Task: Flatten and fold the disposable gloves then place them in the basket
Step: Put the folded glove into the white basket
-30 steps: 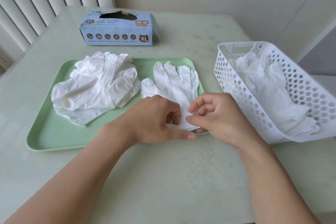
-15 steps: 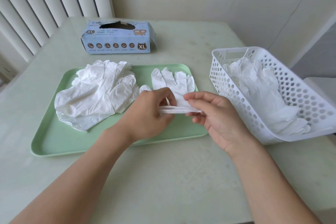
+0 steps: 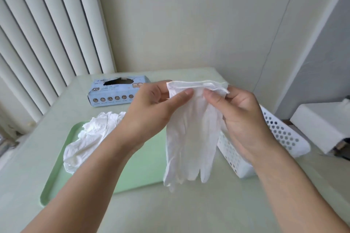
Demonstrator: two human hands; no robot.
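With both your left hand and right hand pinching the glove cuff, pull its edge taut so it hangs smooth before folding over the tray.

A pale green table stands in a corner of cream walls, with white vertical blinds to the left. At the table's far edge lies a light blue cardboard box marked XL, its top torn open. A white boxy object sits to the right, beyond the table edge.
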